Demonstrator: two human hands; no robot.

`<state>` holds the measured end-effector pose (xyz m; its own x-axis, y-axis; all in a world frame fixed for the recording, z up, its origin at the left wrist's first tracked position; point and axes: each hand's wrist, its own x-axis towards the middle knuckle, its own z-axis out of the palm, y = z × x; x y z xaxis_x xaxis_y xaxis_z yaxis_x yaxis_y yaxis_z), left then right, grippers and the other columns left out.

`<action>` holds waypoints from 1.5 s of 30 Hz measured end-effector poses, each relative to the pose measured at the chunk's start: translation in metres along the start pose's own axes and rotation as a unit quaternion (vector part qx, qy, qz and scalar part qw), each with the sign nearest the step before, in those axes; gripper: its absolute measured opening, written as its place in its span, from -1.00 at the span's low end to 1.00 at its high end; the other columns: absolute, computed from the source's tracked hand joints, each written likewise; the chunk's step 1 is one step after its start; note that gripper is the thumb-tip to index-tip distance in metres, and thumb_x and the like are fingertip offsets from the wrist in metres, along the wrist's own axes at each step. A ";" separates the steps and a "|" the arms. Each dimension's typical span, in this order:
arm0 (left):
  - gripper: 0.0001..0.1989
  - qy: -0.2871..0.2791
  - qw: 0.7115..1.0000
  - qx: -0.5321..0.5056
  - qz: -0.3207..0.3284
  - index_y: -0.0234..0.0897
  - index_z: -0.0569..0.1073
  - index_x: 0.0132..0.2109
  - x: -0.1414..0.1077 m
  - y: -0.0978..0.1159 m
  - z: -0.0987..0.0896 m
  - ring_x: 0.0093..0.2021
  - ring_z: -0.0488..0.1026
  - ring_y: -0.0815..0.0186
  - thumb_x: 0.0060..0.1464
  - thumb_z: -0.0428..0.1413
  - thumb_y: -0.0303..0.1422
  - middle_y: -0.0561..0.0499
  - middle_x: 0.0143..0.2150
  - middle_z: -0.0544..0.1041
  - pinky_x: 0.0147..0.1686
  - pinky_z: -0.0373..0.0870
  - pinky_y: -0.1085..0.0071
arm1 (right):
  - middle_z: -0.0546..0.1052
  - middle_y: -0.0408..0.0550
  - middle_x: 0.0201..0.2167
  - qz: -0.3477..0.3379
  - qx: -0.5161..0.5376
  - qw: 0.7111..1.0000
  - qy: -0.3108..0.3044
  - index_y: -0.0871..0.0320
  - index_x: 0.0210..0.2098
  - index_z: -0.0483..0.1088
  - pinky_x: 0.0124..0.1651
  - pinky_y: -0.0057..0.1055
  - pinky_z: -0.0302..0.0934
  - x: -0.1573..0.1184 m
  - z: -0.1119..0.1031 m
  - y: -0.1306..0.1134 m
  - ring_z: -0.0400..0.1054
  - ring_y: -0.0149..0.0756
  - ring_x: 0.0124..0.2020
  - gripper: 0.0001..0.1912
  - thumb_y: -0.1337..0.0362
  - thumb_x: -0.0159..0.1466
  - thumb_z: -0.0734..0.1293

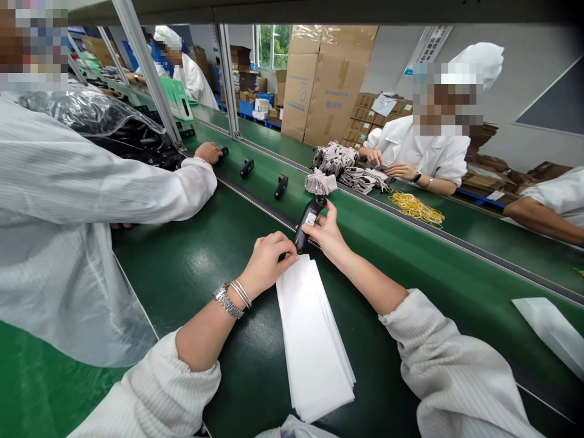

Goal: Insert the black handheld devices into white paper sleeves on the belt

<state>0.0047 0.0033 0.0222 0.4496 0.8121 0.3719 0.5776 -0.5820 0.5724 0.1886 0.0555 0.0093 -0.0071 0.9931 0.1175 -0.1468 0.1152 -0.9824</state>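
My right hand (329, 234) grips a black handheld device (305, 224) with a white label on its side, held at a slant. Its lower end comes down at the top edge of a stack of long white sleeves (314, 340), which lies on the green bench in front of me. My left hand (269, 258) is closed, thumb and fingers pinching at the upper left corner of the top white sleeve, close to the device's lower end. Whether the device's tip touches the sleeve is hard to see.
On the green conveyor belt (392, 243) lie black devices (281, 186), (247, 168) and a white sleeve (550, 331) at right. A co-worker's hand (208, 152) reaches over at left. Across stand bundled grey cords (335, 159), yellow rubber bands (417, 208) and another worker.
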 end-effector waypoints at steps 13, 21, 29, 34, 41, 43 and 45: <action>-0.90 0.119 0.990 -0.076 0.023 -0.25 0.42 -0.30 0.001 0.002 -0.002 -0.16 0.36 0.28 0.21 0.07 -0.40 0.00 -0.21 0.34 -0.09 0.35 0.31 | 0.47 -0.14 -0.19 0.079 0.031 0.987 -0.134 0.00 -0.02 0.33 -0.18 -0.42 0.31 -0.019 0.014 0.008 0.39 -0.36 -0.19 -0.59 0.05 0.19 0.41; -0.88 0.183 0.976 -0.118 -0.023 -0.24 0.35 -0.33 0.001 0.001 -0.001 -0.18 0.34 0.30 0.21 0.04 -0.43 0.01 -0.22 0.33 -0.14 0.33 0.35 | 0.51 -0.12 -0.41 0.171 0.073 0.939 -0.288 0.19 -0.33 0.44 -0.17 -0.40 0.31 -0.031 0.015 -0.001 0.42 -0.39 -0.36 -0.69 0.06 0.16 0.47; -0.83 0.202 0.970 -0.124 -0.056 -0.24 0.35 -0.38 0.003 -0.002 -0.001 -0.24 0.33 0.32 0.21 0.06 -0.39 0.03 -0.29 0.36 -0.18 0.30 0.37 | 0.31 -0.28 -0.66 -0.030 0.000 0.998 -0.054 0.06 -0.33 0.26 -0.44 -0.44 0.18 -0.011 -0.009 -0.041 0.22 -0.40 -0.61 -0.64 -0.10 0.24 0.32; -0.83 0.149 0.978 -0.125 -0.081 -0.24 0.37 -0.37 0.002 0.000 0.000 -0.24 0.36 0.31 0.21 0.04 -0.36 0.02 -0.27 0.38 -0.25 0.30 0.38 | 0.40 -0.10 -0.53 -0.172 -0.462 0.861 0.123 0.09 -0.44 0.29 -0.24 -0.31 0.19 0.013 -0.067 -0.052 0.31 -0.24 -0.42 -0.69 0.09 0.36 0.14; -0.80 -0.033 0.984 0.036 -0.173 -0.22 0.44 -0.30 -0.001 -0.006 -0.001 -0.23 0.39 0.23 0.13 0.10 -0.18 0.01 -0.22 0.41 -0.09 0.27 0.21 | 0.46 0.20 -0.02 -0.163 -0.633 0.750 0.107 0.17 0.04 0.36 0.04 -0.11 0.20 0.028 -0.095 -0.025 0.32 0.02 0.04 -0.64 0.28 0.26 0.20; -0.74 -0.082 0.976 0.072 -0.190 -0.22 0.45 -0.27 -0.002 -0.007 -0.002 -0.18 0.41 0.17 0.08 0.15 -0.11 0.00 -0.22 0.42 -0.03 0.22 0.13 | 0.45 0.15 0.00 -0.151 -0.594 0.789 0.043 0.15 0.14 0.29 0.02 -0.18 0.25 0.030 -0.084 -0.018 0.36 -0.08 -0.01 -0.56 0.25 0.28 0.20; -0.73 -0.110 0.973 0.085 -0.186 -0.22 0.47 -0.27 -0.003 -0.007 -0.002 -0.13 0.41 0.14 0.04 0.18 -0.11 0.00 -0.20 0.42 -0.01 0.19 0.11 | 0.46 0.08 0.00 -0.112 -0.580 0.807 -0.011 0.07 0.24 0.20 -0.02 -0.20 0.28 0.034 -0.067 -0.012 0.40 -0.11 -0.05 -0.49 0.16 0.30 0.20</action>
<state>-0.0024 0.0054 0.0186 0.3108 0.9504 -0.0137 0.8245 -0.2624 0.5014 0.2566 0.0894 0.0156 -0.1271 0.9453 0.3005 0.8782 0.2481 -0.4089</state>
